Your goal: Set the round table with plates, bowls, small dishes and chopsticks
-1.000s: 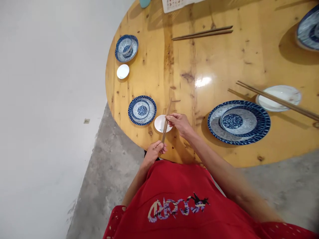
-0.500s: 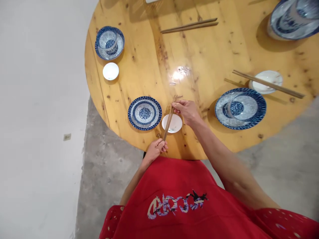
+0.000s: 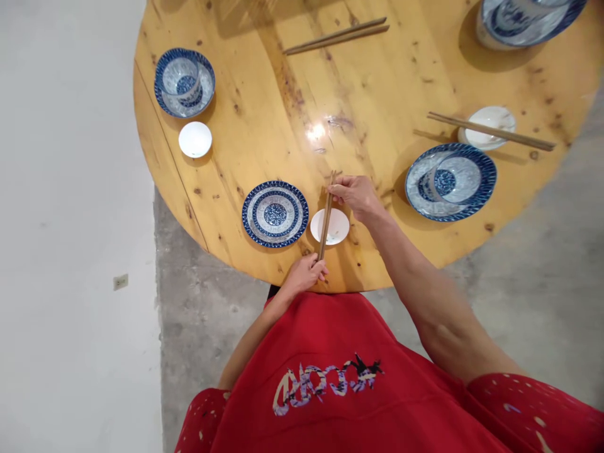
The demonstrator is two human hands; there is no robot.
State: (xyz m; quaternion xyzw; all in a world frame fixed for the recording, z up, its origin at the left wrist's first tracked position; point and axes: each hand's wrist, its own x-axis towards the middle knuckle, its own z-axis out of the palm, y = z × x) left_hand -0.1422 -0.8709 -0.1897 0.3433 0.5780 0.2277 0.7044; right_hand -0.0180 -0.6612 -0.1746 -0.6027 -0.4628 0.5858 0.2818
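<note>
A pair of wooden chopsticks (image 3: pixel 326 220) lies across a small white dish (image 3: pixel 338 228), or just above it; which of the two I cannot tell. My left hand (image 3: pixel 306 273) is closed on their near end, by the table's front edge. Toward the far end, my right hand (image 3: pixel 355 192) pinches the same pair between thumb and fingers. Left of the white dish sits a flat blue-and-white plate (image 3: pixel 275 214) with a ringed pattern.
The round wooden table (image 3: pixel 255 145) also bears a blue-rimmed bowl stack (image 3: pixel 205 82) and a white dish (image 3: pixel 195 139) at left, chopsticks (image 3: pixel 337 36) at the back, another bowl stack (image 3: pixel 486 182) at right beside a white dish carrying chopsticks (image 3: pixel 491 130), and a larger stack (image 3: pixel 500 38) far right.
The view has shifted and turned a little. The chopsticks now stand more upright in the picture, with both hands still on them. The plate and white dish keep their places beside each other.
</note>
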